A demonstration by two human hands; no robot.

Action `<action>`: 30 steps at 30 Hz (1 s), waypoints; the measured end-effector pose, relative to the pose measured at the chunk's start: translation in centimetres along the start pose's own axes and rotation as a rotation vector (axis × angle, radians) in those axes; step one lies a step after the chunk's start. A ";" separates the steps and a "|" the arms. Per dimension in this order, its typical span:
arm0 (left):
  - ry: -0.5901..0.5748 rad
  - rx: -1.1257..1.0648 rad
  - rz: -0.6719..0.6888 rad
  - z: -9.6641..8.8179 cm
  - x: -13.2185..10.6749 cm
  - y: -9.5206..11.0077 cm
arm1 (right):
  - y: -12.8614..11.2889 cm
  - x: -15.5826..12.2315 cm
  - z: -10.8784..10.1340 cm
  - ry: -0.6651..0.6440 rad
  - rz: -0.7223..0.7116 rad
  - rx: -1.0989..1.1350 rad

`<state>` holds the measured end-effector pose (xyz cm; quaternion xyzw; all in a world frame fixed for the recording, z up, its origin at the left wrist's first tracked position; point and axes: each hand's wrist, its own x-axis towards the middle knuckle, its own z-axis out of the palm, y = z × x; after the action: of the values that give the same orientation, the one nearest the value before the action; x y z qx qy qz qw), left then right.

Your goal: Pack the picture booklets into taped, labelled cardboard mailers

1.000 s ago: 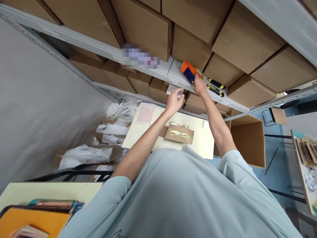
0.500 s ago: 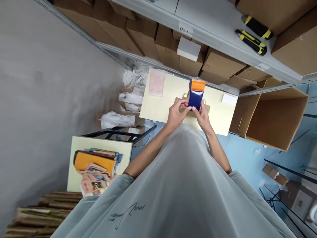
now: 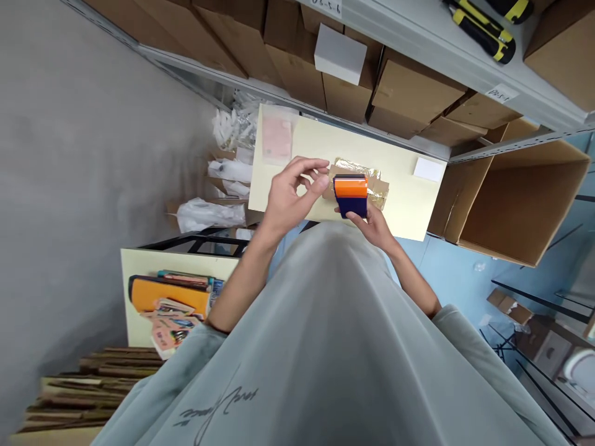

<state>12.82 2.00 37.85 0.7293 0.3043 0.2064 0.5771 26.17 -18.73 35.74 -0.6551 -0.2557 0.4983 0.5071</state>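
My right hand (image 3: 374, 228) grips the lower end of a small navy-blue and orange packet (image 3: 351, 197), its thumb on the near face. The packet's orange band lies across the top, and its exact kind cannot be made out. Off to the left of it, my left hand (image 3: 292, 195) is raised with thumb and fingers curved but apart, and nothing shows between them. Beneath the packet, a brown cardboard piece (image 3: 379, 186) and crinkled gold foil (image 3: 356, 166) lie on the pale yellow tabletop (image 3: 311, 139).
A pink sheet in clear plastic (image 3: 277, 137) and a white card (image 3: 428, 168) lie on the tabletop. Behind it, a metal shelf (image 3: 418, 62) holds cardboard boxes (image 3: 413, 90) and yellow-black cutters (image 3: 483, 31). An open carton (image 3: 515, 210) stands right; a side table (image 3: 176, 261) is left.
My left hand has let go of the packet and moved left. The packet, still in my right hand, has tilted and come slightly lower, showing more gold foil behind it. The camera view has shifted.
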 end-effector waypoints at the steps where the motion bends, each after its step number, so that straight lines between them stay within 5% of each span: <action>1: -0.014 -0.015 -0.018 -0.3 0.6 0.0 | -0.2 -0.3 -0.4 -0.016 0.012 -0.034; 8: -0.073 -0.191 -0.223 0.0 1.7 -2.1 | -0.7 -1.5 -2.9 -0.044 0.032 -0.225; 13: -0.092 -0.190 -0.230 1.0 1.2 -1.9 | -1.2 -1.6 -4.3 -0.113 0.083 -0.306; 20: -0.026 -0.127 -0.202 3.7 -0.4 -2.7 | -3.4 -0.1 -8.5 -0.400 0.158 -0.397; 26: 0.201 -0.193 -0.361 2.5 0.0 -7.7 | -6.2 1.4 -13.4 -0.584 0.447 -0.321; 30: 0.225 -0.319 -0.504 2.4 0.5 -11.8 | -6.7 3.8 -15.2 -0.638 0.571 -0.340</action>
<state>12.33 2.36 25.84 0.5039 0.5011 0.1815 0.6797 42.61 -19.45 40.22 -0.5870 -0.2863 0.7459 0.1306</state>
